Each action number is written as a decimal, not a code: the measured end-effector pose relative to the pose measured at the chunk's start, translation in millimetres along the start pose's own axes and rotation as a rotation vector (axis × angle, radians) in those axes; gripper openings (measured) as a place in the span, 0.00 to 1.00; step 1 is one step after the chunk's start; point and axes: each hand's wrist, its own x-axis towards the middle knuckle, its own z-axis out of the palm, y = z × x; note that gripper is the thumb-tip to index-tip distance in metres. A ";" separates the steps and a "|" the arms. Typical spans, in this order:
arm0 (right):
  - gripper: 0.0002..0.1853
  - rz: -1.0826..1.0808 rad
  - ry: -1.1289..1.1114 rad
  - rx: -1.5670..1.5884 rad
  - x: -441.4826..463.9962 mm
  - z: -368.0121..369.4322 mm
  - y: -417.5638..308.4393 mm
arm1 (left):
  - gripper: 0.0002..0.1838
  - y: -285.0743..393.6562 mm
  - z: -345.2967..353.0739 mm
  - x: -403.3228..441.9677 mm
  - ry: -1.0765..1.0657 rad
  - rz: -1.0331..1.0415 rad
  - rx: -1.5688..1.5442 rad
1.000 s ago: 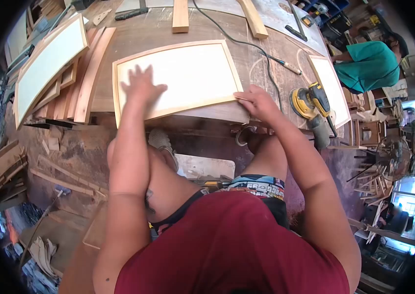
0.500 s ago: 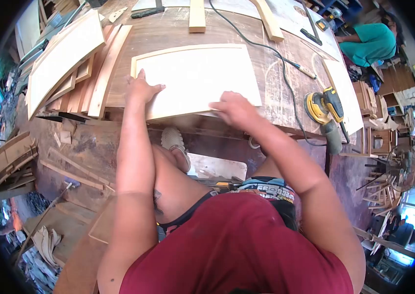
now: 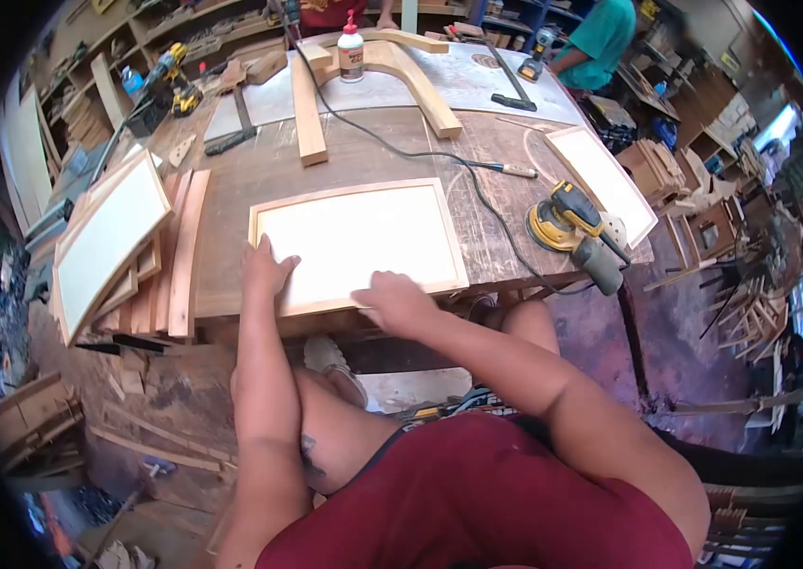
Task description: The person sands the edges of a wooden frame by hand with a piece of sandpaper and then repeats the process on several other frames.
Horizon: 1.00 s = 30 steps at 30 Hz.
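A shallow framed panel (image 3: 364,237), with a white face and pale wooden rim, lies at the table's near edge. My left hand (image 3: 267,270) rests on its left end, thumb and fingers apart. At the panel's front rim is my right hand (image 3: 396,303), its fingers curled in and slightly blurred. Whatever those fingers may hold is hidden. To the right sits a yellow-and-black orbital sander (image 3: 567,223), apart from both hands. A chisel-like tool with a wooden handle (image 3: 515,171) lies beyond the panel.
Stacked panels and boards (image 3: 117,247) stand at the left. Curved wooden pieces (image 3: 420,95), a glue bottle (image 3: 351,55) and hammers (image 3: 513,100) occupy the table's far side. A black cord (image 3: 401,152) crosses the top. A person in a green shirt (image 3: 602,43) is at the back right.
The view has tilted upward, bringing the table's far side into sight. My right hand has slid left along the panel's front rim, while my left hand keeps its place on the left end.
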 end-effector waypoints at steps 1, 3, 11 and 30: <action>0.14 0.087 -0.015 -0.002 -11.3 -6.8 8.1 | 0.52 -10.9 7.3 4.5 0.004 0.017 0.013; 0.16 0.181 0.111 0.098 -42.4 -24.5 32.2 | 0.42 -41.3 31.7 21.8 0.160 0.154 -0.020; 0.21 0.520 0.377 0.308 -145.3 -60.1 104.2 | 0.24 -46.0 8.5 18.1 0.182 0.002 -0.196; 0.31 0.653 0.217 0.253 -66.4 -27.5 158.3 | 0.42 32.8 37.0 10.7 0.275 -0.043 0.094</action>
